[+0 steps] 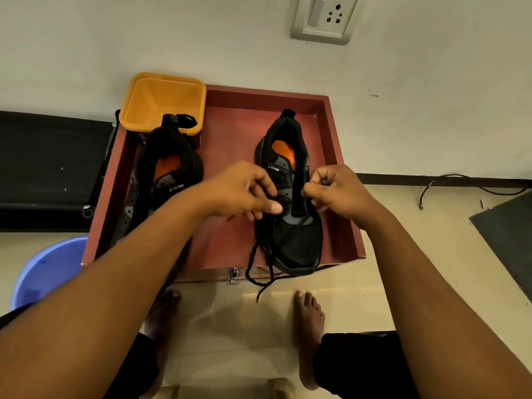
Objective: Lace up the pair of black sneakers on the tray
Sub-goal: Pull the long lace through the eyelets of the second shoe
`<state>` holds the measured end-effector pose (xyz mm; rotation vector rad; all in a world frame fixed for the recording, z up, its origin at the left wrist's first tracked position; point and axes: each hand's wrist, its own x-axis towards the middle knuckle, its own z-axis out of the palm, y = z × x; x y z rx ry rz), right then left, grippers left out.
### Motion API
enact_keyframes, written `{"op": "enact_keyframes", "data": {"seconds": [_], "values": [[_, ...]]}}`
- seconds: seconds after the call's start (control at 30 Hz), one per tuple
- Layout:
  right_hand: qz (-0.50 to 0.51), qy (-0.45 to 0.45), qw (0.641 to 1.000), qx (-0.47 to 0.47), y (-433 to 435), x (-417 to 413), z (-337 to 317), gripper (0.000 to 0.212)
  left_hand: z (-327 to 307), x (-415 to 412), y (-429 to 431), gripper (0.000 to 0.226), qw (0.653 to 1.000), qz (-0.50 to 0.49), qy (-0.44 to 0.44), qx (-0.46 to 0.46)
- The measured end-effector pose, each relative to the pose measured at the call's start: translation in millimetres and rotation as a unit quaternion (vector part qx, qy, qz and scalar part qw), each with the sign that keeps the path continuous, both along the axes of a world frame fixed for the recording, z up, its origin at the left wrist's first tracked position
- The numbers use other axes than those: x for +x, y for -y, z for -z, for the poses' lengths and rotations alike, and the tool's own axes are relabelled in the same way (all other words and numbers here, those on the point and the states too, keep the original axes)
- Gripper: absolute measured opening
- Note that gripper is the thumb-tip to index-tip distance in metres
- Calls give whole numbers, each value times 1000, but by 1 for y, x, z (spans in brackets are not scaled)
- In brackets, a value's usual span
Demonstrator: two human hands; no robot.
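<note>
A red-brown wooden tray (230,139) sits on the floor by a pale wall. Two black sneakers with orange insides lie in it, toes pointing near. The left black sneaker (169,145) is on the left side of the tray, partly under the left arm. The right black sneaker (296,243) is on the right side, and its toe reaches the near edge.

Both hands are over the middle of the right sneaker. The left hand (241,191) has curled fingers and pinches the black shoelace (248,267) between thumb and finger. The right hand (336,188) is curled tight at the right side of the shoe. It looks like it pinches the lace too, but that part is hard to see. A loose end of the lace hangs over the near edge of the tray.

A square yellow plastic tub (161,102) stands in the far left corner of the tray. A round blue plastic bucket (49,272) stands on the floor, left of the tray.
</note>
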<state>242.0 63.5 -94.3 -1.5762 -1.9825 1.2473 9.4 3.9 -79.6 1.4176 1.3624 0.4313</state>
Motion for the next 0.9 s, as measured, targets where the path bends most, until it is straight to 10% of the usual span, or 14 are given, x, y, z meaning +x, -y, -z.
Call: {"op": "enact_keyframes", "data": {"seconds": [0.6,0.8,0.9], "values": [[-3,-13,1000,-17,-1,3,-1,22,7,-32,-7,11,987,-18,-152,39],[-6,-19,999,-33,-1,0,1,24,10,-2,2,6,998,-8,-47,35],[-11,-18,1000,-24,1,-2,2,24,8,-19,-5,17,985,-2,-160,69]]}}
